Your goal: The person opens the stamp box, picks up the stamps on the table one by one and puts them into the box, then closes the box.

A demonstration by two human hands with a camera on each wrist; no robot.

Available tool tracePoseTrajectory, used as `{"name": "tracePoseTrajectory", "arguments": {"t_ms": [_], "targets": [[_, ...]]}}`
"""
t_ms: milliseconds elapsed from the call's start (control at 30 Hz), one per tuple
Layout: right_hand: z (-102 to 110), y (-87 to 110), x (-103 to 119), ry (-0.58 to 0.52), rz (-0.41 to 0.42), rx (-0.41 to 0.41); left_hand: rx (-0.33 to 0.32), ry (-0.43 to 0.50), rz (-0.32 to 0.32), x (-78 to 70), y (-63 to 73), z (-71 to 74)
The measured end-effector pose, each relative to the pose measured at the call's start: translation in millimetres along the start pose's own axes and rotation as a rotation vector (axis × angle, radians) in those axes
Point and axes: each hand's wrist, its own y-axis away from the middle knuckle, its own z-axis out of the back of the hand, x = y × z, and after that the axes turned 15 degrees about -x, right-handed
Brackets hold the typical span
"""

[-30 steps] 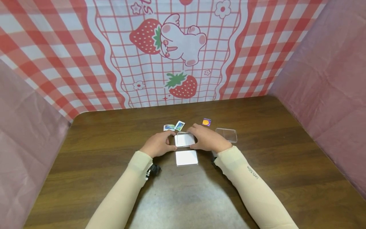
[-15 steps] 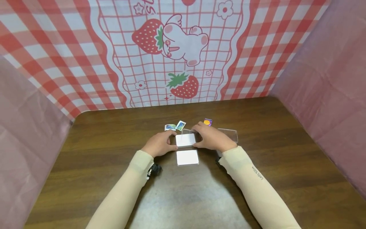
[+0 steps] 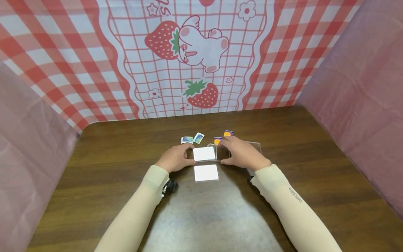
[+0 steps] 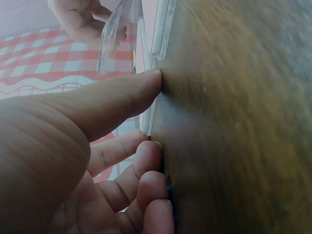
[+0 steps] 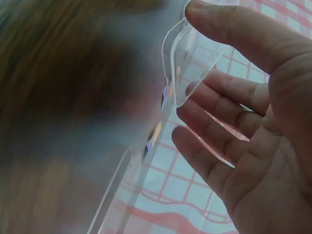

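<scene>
Grip of the left hand (image 3: 175, 158) pinched the left end of the white-card case (image 3: 203, 154) on the table (image 3: 94, 157); right hand (image 3: 244, 153) pinched a clear lid (image 3: 222, 153) between thumb and fingers, near the case's right end.

Saw a dark brown wood-grained desk (image 3: 315, 168) with rounded back corners and a pale patch of reflected light (image 3: 201, 217) spread over the near middle. Found a red-and-white checked cloth (image 3: 132, 63) hanging behind the far edge, with a white middle panel of thin red grid lines, bordered by wavy bands and printed with strawberries (image 3: 205, 94), flowers (image 3: 247, 10), stars and a white cartoon animal (image 3: 206, 45) turned sideways. Noted creased, pinkish fabric walls (image 3: 352, 73) along the left and right sides, and caught the checked cloth again in both wrist views, beyond the blurred desk surface.
</scene>
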Motion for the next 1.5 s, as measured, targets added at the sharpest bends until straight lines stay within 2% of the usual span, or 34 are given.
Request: {"name": "tracePoseTrajectory", "arguments": {"t_ms": [367, 700, 1033, 1267, 1500], "targets": [[7.4, 16.3, -9.6, -0.012, 0.016, -0.054, -0.002, -0.005, 0.001, -0.4, 0.6, 0.5], [12.6, 35.4, -21.7, -0.044, -0.052, -0.018, -0.002, -0.001, -0.003, -1.4, 0.3, 0.2], [20.3, 51.2, -27.7, -0.035, -0.018, -0.044, -0.009, -0.011, 0.000, -1.0, 0.4, 0.0], [32.1, 62.2, -34.5, -0.009, -0.058, -0.038, -0.007, -0.008, 0.005, -1.7, 0.8, 0.3], [33.0, 67.6, -38.8, 0.020, -0.029, -0.029, -0.007, -0.006, 0.004, -1.7, 0.3, 0.6]]}}
